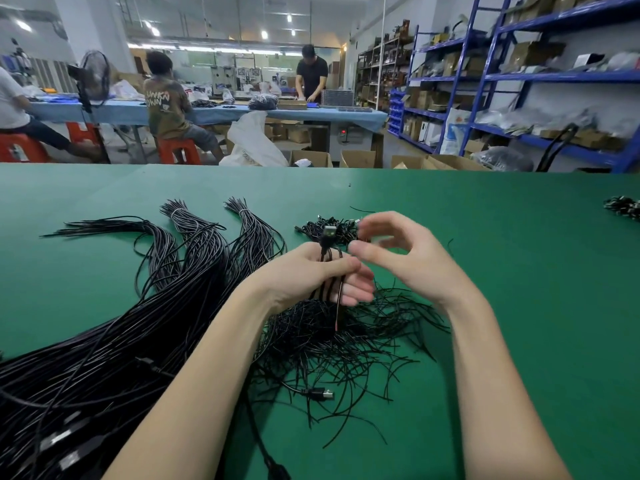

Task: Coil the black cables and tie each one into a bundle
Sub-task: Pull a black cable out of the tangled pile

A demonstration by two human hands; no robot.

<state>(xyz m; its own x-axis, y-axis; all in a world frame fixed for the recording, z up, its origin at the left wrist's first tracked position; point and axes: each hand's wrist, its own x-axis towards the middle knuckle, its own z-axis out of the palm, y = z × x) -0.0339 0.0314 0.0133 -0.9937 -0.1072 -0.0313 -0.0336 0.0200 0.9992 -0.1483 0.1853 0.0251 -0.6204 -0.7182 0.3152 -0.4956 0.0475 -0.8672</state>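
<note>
Matt green cloth-like table top [519, 271], smooth and even. Long black cables [104, 358] wear glossy plastic sheathing that catches pale streaks of light. Thin black wire ties [346, 344] look duller. A black plastic USB plug [320, 393] shows a shiny metal tip.

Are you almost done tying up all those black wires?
Not nearly. A small heap of tied bundles sits behind the hands. The left hand grips one coiled cable while the right hand works beside it. A big pile of loose cables still waits.
</note>
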